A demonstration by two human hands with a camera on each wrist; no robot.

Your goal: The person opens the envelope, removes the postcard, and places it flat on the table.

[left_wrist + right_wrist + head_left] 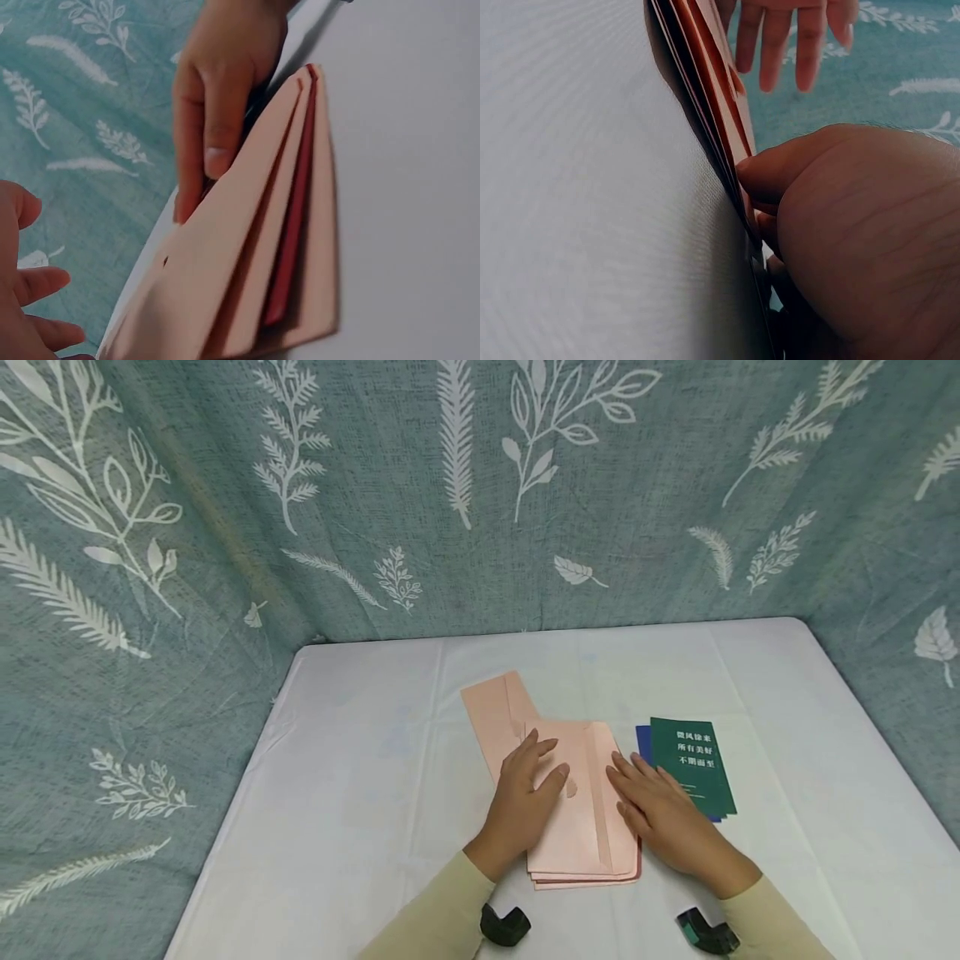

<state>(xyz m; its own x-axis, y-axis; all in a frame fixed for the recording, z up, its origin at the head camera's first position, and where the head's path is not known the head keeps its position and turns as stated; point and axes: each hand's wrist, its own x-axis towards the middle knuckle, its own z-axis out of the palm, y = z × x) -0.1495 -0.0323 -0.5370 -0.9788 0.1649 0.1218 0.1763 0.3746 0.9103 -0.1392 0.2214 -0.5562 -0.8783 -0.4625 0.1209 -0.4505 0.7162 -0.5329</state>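
Observation:
A stack of pink envelopes (558, 839) lies on the white table, slightly fanned at its near edge, with a dark red layer (292, 247) between the pink ones. Over its left part is my left hand (522, 802), fingers spread and loosely bent, holding nothing; in the left wrist view its fingertips (45, 285) stand apart from the stack. My right hand (671, 818) lies along the stack's right edge, its fairly straight fingers touching the top envelope. In the right wrist view the right thumb (761, 176) meets that edge; the other fingers are mostly hidden.
Another pink envelope (491, 710) lies tilted at the back left, partly under the stack. Right of the stack, a green booklet or card (693, 764) with white characters overlaps a blue one (643, 742). Leaf-patterned green cloth (480, 568) hangs behind and beside the table.

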